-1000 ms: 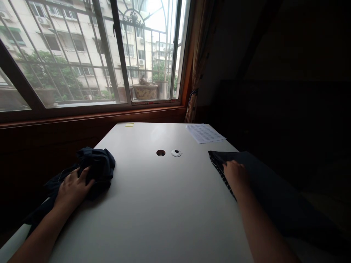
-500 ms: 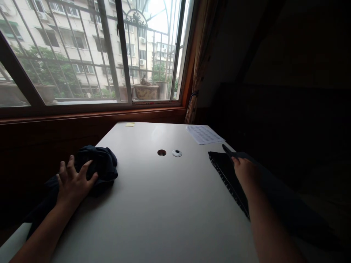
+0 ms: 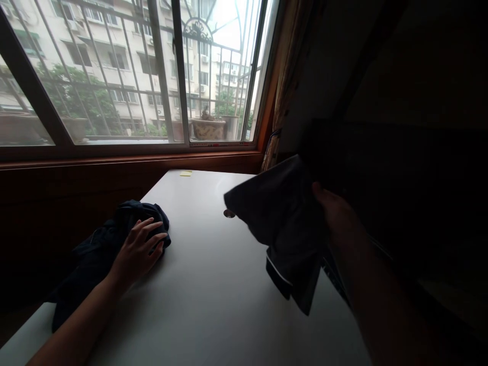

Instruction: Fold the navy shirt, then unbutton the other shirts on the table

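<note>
On the left side of the white table [image 3: 198, 300] lies a crumpled navy garment [image 3: 102, 249], its lower end hanging over the edge. My left hand [image 3: 143, 244] rests against its right part, fingers spread and not gripping. At the right, my right hand [image 3: 339, 216] grips a dark garment [image 3: 282, 203] and holds it up above the table. One corner points left, and a piece with a thin white line hangs below. The fingers behind the cloth are hidden, and the garment's exact kind cannot be made out.
A round cable hole [image 3: 229, 213] in the tabletop is partly covered by the raised cloth. Near the far edge lies a yellow sticky note [image 3: 185, 173]. Beyond the table are a barred window [image 3: 145, 76] and a curtain [image 3: 272, 147]. Deep shadow fills the right side.
My right hand has lifted the dark garment off the table's right side and swung it leftward, covering the papers and white cap. My left hand has shifted right on the navy garment.
</note>
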The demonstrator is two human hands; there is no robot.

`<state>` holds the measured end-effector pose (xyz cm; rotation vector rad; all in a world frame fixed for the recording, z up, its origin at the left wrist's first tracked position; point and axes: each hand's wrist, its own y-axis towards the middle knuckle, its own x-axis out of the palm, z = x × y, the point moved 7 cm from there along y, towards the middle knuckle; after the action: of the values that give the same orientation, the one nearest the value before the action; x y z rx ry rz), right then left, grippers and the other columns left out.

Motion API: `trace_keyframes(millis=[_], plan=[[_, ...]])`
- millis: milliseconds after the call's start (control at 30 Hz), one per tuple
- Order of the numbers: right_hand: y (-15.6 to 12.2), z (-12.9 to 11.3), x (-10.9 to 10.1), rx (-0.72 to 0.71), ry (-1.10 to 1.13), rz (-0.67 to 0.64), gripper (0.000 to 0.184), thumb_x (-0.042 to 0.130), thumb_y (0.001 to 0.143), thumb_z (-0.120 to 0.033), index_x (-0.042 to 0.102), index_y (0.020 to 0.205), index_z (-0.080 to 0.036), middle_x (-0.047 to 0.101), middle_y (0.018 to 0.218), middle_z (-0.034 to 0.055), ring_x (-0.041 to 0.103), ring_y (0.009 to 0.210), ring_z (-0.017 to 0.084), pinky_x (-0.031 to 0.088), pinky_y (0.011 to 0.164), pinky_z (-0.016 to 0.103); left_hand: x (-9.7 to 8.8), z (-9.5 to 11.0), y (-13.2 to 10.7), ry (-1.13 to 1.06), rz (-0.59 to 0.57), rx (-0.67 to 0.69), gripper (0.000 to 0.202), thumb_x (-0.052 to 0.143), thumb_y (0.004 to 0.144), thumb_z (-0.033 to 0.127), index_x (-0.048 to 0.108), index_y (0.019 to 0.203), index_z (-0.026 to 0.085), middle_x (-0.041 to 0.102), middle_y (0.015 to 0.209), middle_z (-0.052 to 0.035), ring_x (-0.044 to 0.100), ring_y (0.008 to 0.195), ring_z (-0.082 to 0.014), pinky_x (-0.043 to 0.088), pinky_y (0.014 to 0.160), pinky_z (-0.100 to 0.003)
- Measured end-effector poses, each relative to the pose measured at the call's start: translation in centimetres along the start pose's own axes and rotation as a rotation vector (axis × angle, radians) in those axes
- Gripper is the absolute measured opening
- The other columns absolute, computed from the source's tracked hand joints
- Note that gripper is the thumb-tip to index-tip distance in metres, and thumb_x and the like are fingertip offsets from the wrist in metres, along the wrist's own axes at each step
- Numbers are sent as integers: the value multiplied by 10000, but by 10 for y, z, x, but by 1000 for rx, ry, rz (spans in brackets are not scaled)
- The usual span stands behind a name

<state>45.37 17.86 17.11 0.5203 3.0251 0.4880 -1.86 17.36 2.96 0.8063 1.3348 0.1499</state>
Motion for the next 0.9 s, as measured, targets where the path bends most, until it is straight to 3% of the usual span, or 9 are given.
trace_keyframes(millis=[167,300,433,533,667,700,767,833,900], plan=[[-17,11,63,178,379,-189,372,557,964,-489,660,1164,-193,752,1092,66,737,974,217,633,833,364,-3,-6,-2,-39,32,22,262,526,947,286,695,1146,268,580,1333,-74,406,1388,-294,323,1190,-525],[-29,81,91,308,358,-286,426,640,902,-529,685,1127,-169,762,1078,86,727,1011,256,611,907,391,0,-5,-2,-69,50,84,253,557,936,262,690,1151,269,605,1294,-70,465,1323,-297,385,1143,-510],[-27,169,78,361,132,-203,371,700,821,-498,723,972,-160,769,944,94,733,915,252,605,881,383,2,-5,-3,-78,66,129,234,581,922,232,694,1125,255,628,1256,-72,505,1258,-299,427,1097,-512],[-23,202,56,362,1,-120,362,757,737,-392,709,1026,-181,731,1066,103,711,958,263,583,907,437,2,-5,-3,-76,60,127,240,578,922,225,689,1134,247,634,1249,-76,508,1247,-306,440,1079,-522],[-32,175,35,198,-196,-79,420,764,731,-355,679,1125,-236,601,1278,93,610,1154,274,465,1063,470,3,-2,-3,-80,50,148,246,571,927,216,688,1142,239,639,1248,-77,506,1247,-304,434,1088,-532],[-41,158,38,101,-284,-161,372,742,768,-379,688,1106,-234,597,1262,90,590,1177,271,442,1084,458,3,0,-3,-83,46,157,248,572,928,214,688,1145,239,639,1247,-76,505,1249,-302,429,1095,-534],[-71,129,58,-85,-472,-512,267,680,853,-417,709,1053,-242,630,1175,75,583,1173,257,427,1093,438,3,4,-2,-95,32,176,250,577,927,210,688,1150,238,642,1240,-75,507,1248,-295,420,1109,-533],[-110,118,73,-129,-586,-865,369,750,808,-412,692,1150,-284,617,1244,58,585,1167,253,459,1054,412,4,10,-2,-116,13,205,252,578,928,199,685,1153,238,649,1225,-71,518,1234,-280,411,1122,-525],[-134,114,74,-189,-739,-960,560,831,711,-323,663,1245,-300,600,1309,65,551,1214,294,444,1059,442,5,16,-2,-140,-6,239,261,575,932,184,680,1163,243,658,1205,-63,533,1214,-262,402,1134,-518]])
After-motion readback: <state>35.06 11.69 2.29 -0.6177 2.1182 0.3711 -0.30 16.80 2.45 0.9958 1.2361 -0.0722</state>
